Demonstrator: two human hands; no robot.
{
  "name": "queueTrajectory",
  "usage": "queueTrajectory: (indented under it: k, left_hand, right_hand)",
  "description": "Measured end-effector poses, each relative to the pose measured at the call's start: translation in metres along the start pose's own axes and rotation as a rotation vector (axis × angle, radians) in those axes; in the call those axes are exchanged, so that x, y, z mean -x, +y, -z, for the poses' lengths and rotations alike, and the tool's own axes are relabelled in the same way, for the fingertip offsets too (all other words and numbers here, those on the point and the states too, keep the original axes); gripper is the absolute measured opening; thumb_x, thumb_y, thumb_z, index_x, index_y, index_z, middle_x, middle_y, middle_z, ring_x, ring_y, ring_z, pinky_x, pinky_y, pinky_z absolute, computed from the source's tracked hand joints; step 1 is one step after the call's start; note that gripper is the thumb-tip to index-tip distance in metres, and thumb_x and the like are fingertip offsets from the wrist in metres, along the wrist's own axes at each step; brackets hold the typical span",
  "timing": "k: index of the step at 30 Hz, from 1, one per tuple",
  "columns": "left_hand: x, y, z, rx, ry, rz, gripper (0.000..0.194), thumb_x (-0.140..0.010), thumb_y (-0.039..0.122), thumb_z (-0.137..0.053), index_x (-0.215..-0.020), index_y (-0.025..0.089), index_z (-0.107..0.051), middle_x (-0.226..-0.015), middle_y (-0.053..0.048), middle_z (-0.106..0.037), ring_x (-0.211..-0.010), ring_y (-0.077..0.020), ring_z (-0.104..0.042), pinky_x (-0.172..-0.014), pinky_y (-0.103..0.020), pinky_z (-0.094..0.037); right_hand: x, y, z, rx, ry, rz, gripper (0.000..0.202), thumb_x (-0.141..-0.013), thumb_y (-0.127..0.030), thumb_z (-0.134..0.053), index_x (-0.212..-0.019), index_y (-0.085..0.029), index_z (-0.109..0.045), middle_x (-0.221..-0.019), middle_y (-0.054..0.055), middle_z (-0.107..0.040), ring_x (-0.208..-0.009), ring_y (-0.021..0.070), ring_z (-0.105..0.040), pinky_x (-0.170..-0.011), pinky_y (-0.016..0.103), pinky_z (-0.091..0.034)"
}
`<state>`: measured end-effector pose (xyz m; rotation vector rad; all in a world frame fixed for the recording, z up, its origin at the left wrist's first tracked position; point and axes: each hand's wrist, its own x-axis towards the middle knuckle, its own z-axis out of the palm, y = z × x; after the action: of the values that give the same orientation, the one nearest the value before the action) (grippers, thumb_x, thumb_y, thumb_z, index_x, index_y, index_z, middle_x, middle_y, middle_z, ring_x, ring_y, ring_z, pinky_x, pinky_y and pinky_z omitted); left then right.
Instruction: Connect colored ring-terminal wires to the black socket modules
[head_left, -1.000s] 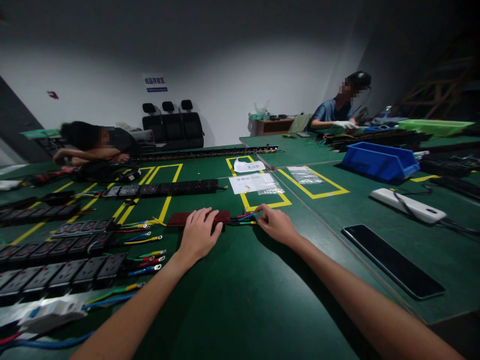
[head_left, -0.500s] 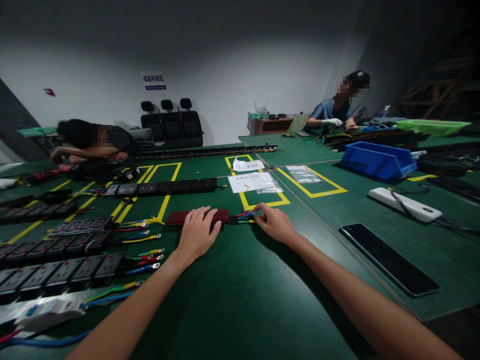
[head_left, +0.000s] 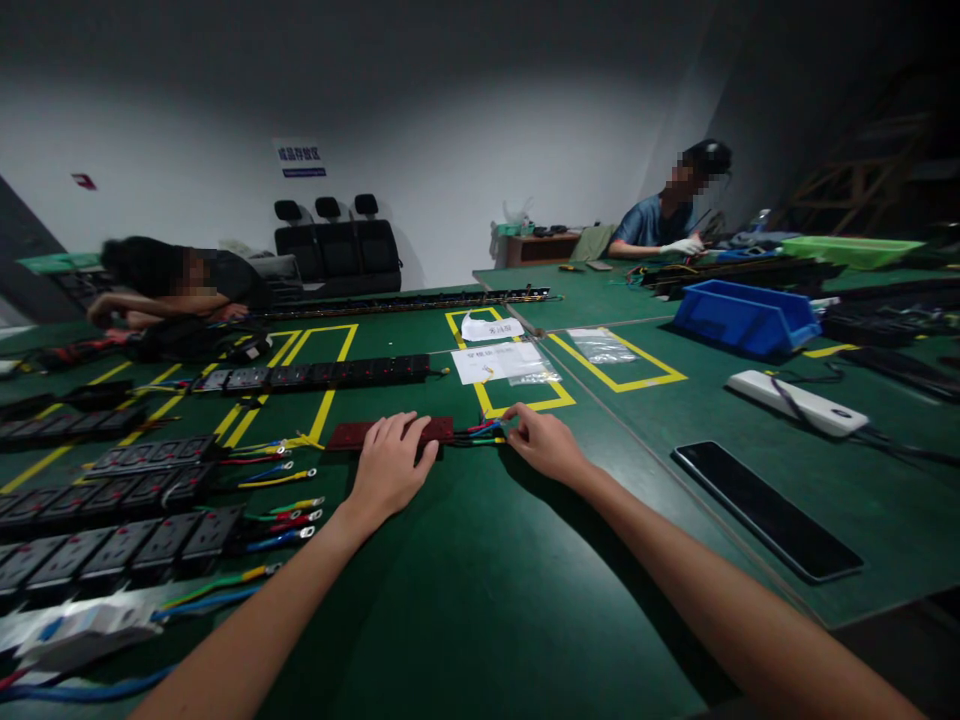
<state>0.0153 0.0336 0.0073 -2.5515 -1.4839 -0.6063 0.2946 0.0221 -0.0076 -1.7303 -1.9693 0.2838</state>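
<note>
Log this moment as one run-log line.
left hand: flat on red strip | right hand: pinching coloured wires | surface: green table

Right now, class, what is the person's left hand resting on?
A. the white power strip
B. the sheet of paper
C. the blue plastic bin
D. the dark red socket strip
D: the left hand lies flat on the dark red socket strip on the green table, while the right hand pinches the coloured wires at the strip's end.
</note>
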Motion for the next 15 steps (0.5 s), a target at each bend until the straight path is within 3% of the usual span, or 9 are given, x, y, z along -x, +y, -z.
queueTrajectory:
  k: [15]
  left_hand:
    - [0.0008, 0.0003, 0.0011, 0.012, 0.002, -0.003, 0.051, -0.103, 0.048, -0.04, -0.139, 0.018, -0.06, -0.142, -0.014, -0.061, -0.134, -0.0314, -0.053, -0.116, -0.056, -0.037]
  right_hand:
    - [-0.0008, 0.0027, -0.0015, 0.004, 0.001, 0.004, 0.024, -0.09, -0.018, -0.057, -0.112, -0.023, -0.064, -0.073, -0.001, -0.066, -0.065, 0.0169, -0.055, -0.057, 0.027, -0.023]
